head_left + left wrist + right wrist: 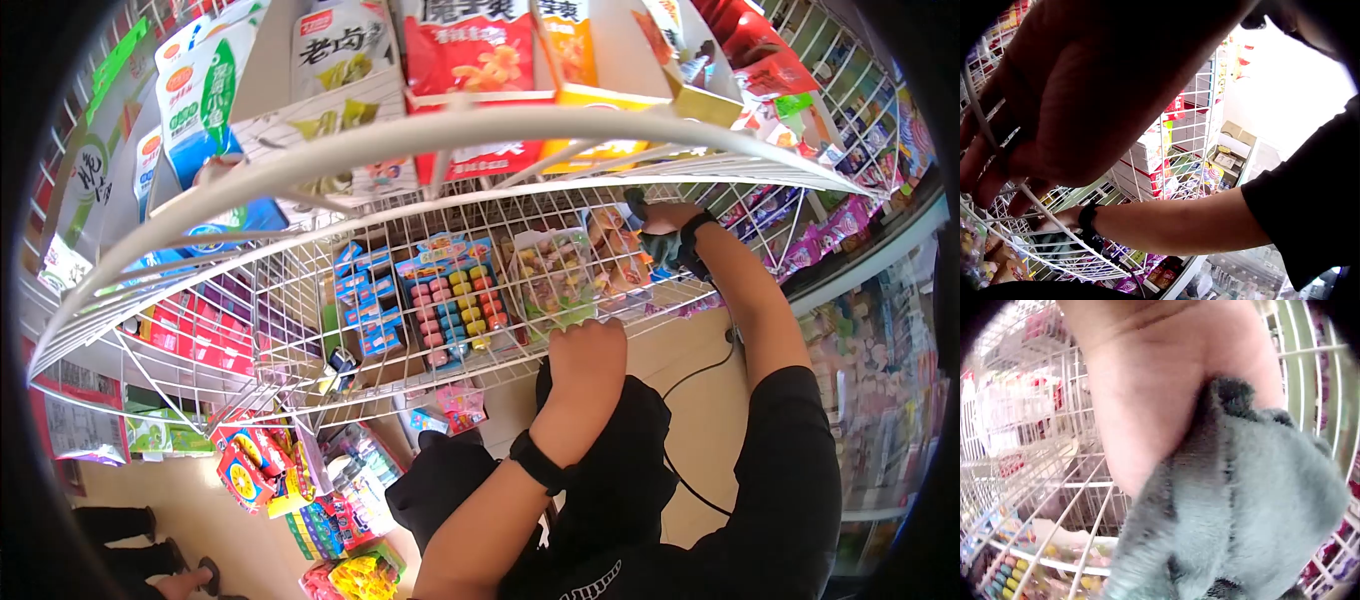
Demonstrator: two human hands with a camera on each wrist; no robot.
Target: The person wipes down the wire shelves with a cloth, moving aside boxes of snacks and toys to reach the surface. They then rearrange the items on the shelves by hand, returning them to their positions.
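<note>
My left hand is at the near edge of a white wire rack, and the left wrist view shows its fingers round the rack's wire rim. Farther right, my right hand is inside the rack and holds a grey-green cloth beside an orange snack packet. In the right wrist view the cloth hangs in folds from my right hand; the fingertips are hidden there.
Candy boxes and bagged sweets sit below the wires. Snack packets fill the upper tier. Loose packets lie lower left, near another person's feet. A glass case stands at right; a black cable crosses the floor.
</note>
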